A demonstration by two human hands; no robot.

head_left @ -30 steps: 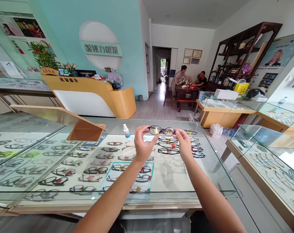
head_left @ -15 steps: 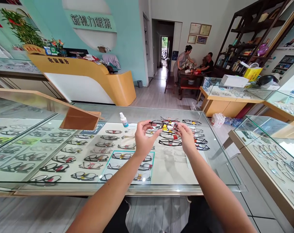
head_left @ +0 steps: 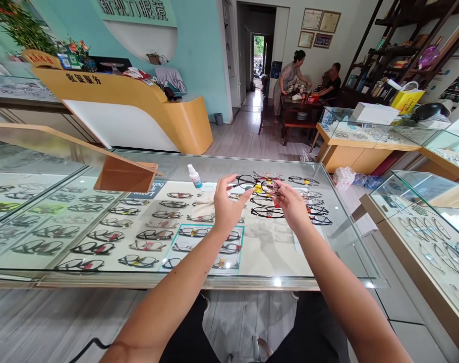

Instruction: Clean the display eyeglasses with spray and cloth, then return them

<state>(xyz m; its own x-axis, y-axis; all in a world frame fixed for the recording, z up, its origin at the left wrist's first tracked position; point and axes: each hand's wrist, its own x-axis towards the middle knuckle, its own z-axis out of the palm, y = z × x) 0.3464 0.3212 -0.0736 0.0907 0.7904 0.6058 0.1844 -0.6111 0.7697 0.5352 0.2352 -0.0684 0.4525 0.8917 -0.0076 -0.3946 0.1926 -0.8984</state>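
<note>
A pair of dark-rimmed eyeglasses (head_left: 256,183) is held up over the glass counter, one side in each hand. My left hand (head_left: 228,202) pinches its left end between thumb and fingers. At the other end, my right hand (head_left: 292,202) grips the frame by the fingertips. Beneath and beyond lie several more eyeglasses on the counter top, among them a black pair (head_left: 268,213) near my right hand and another pair (head_left: 303,180) farther back. A white spray bottle (head_left: 194,176) stands to the left of my left hand, with a pale cloth (head_left: 205,207) nearby.
Rows of eyeglasses fill the glass display counter (head_left: 267,252). A wooden-edged stand (head_left: 125,174) rises at its left. Another showcase (head_left: 414,242) stands at the right. Two people are at a dark table (head_left: 295,103) in the back, beyond a yellow reception desk (head_left: 187,123).
My view has tipped down slightly, so the scene sits higher. The held eyeglasses have tilted, their right side lower, and my right hand has turned a little.
</note>
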